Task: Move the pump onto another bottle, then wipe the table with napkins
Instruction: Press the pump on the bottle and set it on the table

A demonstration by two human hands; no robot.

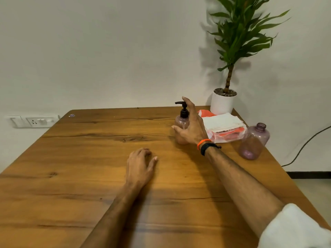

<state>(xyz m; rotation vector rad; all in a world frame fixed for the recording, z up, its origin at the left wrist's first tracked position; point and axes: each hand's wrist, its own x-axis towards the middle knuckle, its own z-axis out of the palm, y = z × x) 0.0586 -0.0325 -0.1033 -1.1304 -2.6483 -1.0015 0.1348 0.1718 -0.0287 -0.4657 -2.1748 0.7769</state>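
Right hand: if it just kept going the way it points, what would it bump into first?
Probably the pump bottle. The right hand is open and spread right beside it, perhaps touching already; depth is unclear.

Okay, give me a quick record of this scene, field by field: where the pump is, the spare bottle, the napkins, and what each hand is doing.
pump: black, on the pump bottle, upright
spare bottle: purple, no cap, near the table's right edge
napkins: white stack on an orange packet, between the bottles
right hand: open, fingers spread at the pump bottle; grip not yet visible
left hand: resting on the table, holding nothing
task stage: pump not yet moved
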